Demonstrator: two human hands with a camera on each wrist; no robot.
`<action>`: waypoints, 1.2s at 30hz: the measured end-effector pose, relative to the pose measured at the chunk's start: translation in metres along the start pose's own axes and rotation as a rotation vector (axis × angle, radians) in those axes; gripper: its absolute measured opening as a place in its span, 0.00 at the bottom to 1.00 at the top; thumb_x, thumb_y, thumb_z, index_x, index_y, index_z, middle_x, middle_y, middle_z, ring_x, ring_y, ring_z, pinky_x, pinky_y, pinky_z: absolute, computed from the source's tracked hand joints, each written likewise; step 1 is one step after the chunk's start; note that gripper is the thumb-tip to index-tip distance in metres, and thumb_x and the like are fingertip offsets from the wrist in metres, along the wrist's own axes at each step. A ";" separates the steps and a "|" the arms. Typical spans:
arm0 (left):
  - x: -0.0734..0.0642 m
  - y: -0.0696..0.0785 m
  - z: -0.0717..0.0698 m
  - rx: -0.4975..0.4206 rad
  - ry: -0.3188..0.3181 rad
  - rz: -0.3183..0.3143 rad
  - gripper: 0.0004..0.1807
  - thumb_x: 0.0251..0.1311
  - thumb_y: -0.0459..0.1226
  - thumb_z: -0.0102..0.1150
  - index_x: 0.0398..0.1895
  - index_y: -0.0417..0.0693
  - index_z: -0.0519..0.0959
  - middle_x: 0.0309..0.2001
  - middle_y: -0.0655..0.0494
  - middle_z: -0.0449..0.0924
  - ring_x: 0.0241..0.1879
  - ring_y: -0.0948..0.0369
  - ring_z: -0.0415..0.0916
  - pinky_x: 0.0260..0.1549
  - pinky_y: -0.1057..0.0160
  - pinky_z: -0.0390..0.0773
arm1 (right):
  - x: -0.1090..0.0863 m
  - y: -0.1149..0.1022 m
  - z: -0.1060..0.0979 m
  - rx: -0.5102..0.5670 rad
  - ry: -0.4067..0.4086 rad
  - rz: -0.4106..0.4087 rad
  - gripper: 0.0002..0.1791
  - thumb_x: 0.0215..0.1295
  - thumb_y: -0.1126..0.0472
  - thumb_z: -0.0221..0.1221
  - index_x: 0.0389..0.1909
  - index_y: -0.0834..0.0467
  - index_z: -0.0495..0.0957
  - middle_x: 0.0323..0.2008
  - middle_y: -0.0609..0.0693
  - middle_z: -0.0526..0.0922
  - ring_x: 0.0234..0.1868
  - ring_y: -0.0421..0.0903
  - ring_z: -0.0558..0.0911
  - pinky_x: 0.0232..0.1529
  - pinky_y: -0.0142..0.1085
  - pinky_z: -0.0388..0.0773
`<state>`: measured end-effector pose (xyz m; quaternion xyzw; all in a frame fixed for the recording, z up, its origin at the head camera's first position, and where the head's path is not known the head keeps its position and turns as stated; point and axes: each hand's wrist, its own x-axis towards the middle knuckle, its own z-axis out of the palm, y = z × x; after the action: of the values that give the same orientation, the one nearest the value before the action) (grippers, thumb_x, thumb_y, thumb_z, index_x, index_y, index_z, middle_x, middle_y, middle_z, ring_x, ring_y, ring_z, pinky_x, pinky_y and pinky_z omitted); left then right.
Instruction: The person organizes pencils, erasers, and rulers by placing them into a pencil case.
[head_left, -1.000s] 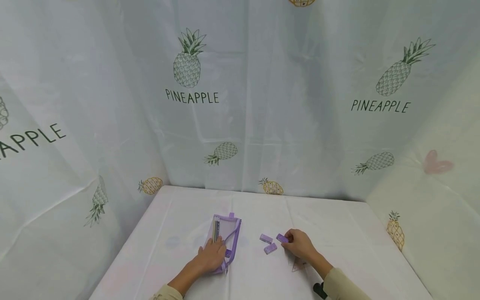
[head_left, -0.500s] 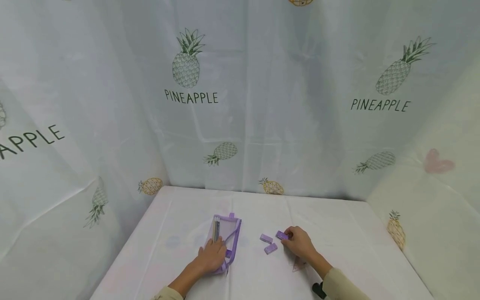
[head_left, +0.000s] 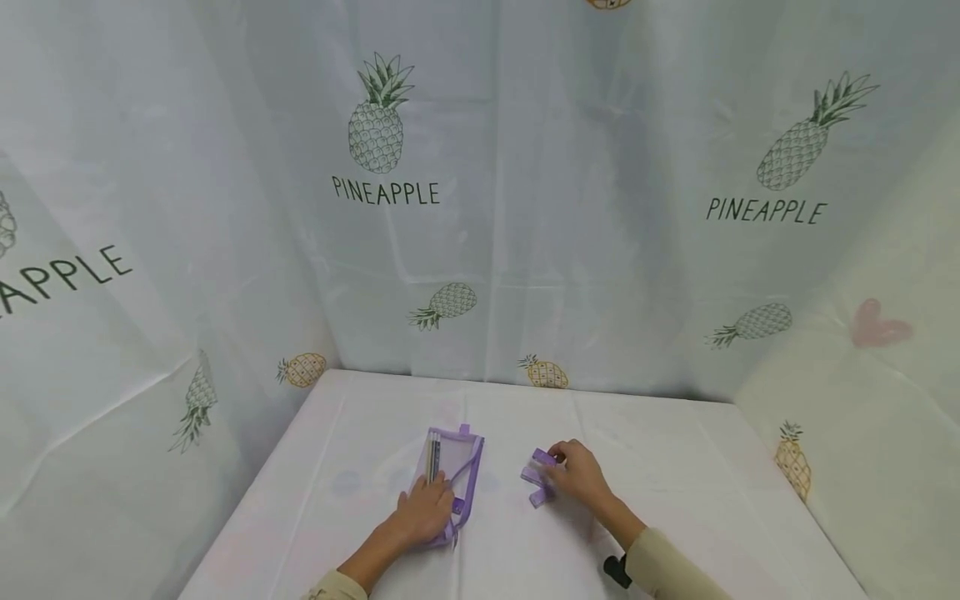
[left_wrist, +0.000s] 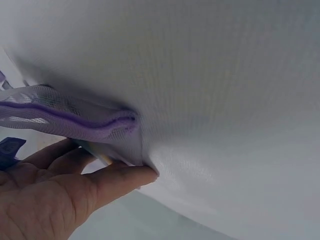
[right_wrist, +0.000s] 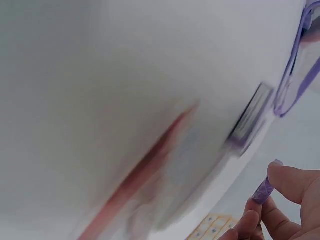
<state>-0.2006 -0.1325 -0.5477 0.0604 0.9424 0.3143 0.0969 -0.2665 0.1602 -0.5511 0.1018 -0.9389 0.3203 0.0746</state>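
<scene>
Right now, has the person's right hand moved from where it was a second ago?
Yes. Judged against the middle yellow pineapple print behind the table, the right hand has moved left, toward the purple pouch, and slightly closer to that print.

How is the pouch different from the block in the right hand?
The pouch is bigger; the block is small.
The pouch is see-through mesh; the block looks solid.
The left hand rests on the pouch, while the right hand pinches the block.
Both have purple on them.
</scene>
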 end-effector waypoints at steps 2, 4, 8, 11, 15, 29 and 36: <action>-0.001 0.000 0.000 -0.006 0.002 -0.003 0.28 0.75 0.44 0.33 0.67 0.35 0.70 0.72 0.38 0.64 0.73 0.33 0.51 0.65 0.24 0.45 | 0.001 -0.009 0.005 0.007 -0.011 -0.008 0.12 0.54 0.60 0.70 0.37 0.60 0.83 0.32 0.49 0.78 0.32 0.41 0.74 0.33 0.35 0.73; -0.001 0.000 -0.001 -0.015 0.005 0.002 0.28 0.75 0.44 0.33 0.67 0.35 0.70 0.72 0.38 0.64 0.73 0.33 0.51 0.65 0.23 0.45 | 0.001 -0.018 0.011 0.016 -0.020 -0.019 0.12 0.54 0.61 0.71 0.37 0.60 0.83 0.32 0.48 0.78 0.31 0.41 0.73 0.31 0.33 0.71; -0.001 -0.002 -0.002 -0.022 0.018 0.008 0.28 0.75 0.44 0.32 0.67 0.36 0.70 0.71 0.38 0.65 0.73 0.33 0.51 0.64 0.22 0.45 | 0.002 -0.036 0.024 0.009 -0.039 -0.098 0.10 0.53 0.62 0.71 0.35 0.59 0.83 0.31 0.48 0.79 0.30 0.40 0.73 0.31 0.31 0.71; 0.000 -0.002 -0.003 -0.027 0.033 0.006 0.28 0.75 0.44 0.32 0.66 0.35 0.71 0.71 0.38 0.66 0.72 0.33 0.53 0.63 0.22 0.46 | 0.003 -0.049 0.035 0.012 -0.060 -0.176 0.09 0.52 0.63 0.71 0.33 0.60 0.84 0.29 0.48 0.79 0.30 0.41 0.75 0.31 0.31 0.72; -0.001 -0.002 -0.005 -0.050 0.047 0.017 0.28 0.74 0.43 0.33 0.65 0.34 0.72 0.70 0.37 0.67 0.72 0.32 0.54 0.62 0.21 0.47 | 0.003 -0.063 0.049 0.031 -0.110 -0.227 0.08 0.51 0.64 0.70 0.32 0.60 0.84 0.28 0.49 0.79 0.29 0.40 0.75 0.30 0.30 0.73; 0.000 -0.002 -0.005 -0.074 0.025 0.020 0.28 0.75 0.43 0.31 0.67 0.34 0.69 0.71 0.36 0.64 0.72 0.32 0.53 0.64 0.22 0.45 | 0.004 -0.089 0.075 0.096 -0.236 -0.214 0.07 0.53 0.62 0.69 0.31 0.61 0.85 0.26 0.47 0.78 0.27 0.37 0.72 0.29 0.29 0.73; 0.000 -0.007 -0.003 -0.068 0.034 0.033 0.28 0.76 0.42 0.30 0.67 0.35 0.69 0.71 0.37 0.64 0.72 0.32 0.53 0.63 0.22 0.45 | 0.007 -0.091 0.085 0.099 -0.282 -0.161 0.07 0.52 0.62 0.69 0.32 0.60 0.85 0.26 0.46 0.79 0.27 0.36 0.72 0.29 0.29 0.73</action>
<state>-0.2018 -0.1395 -0.5494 0.0674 0.9316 0.3487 0.0775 -0.2580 0.0359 -0.5630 0.2243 -0.9119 0.3415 -0.0376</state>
